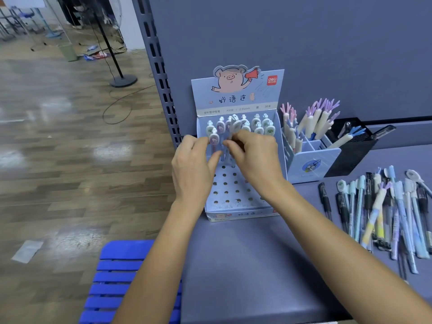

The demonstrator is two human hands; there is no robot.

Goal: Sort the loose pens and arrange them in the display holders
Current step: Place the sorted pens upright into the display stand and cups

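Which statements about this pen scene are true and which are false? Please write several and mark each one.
1. The left hand and the right hand both hold pens at the back rows of the pig box. True.
2. The loose pens lie to the left of the pig box. False: they lie on the table to its right.
3. Every hole in the pig box has a pen in it. False: the front holes are empty.
4. The antler-topped pens stand in a blue holder to the right of the pig box. True.
5. A blue slatted stool is near the table's left edge. True.
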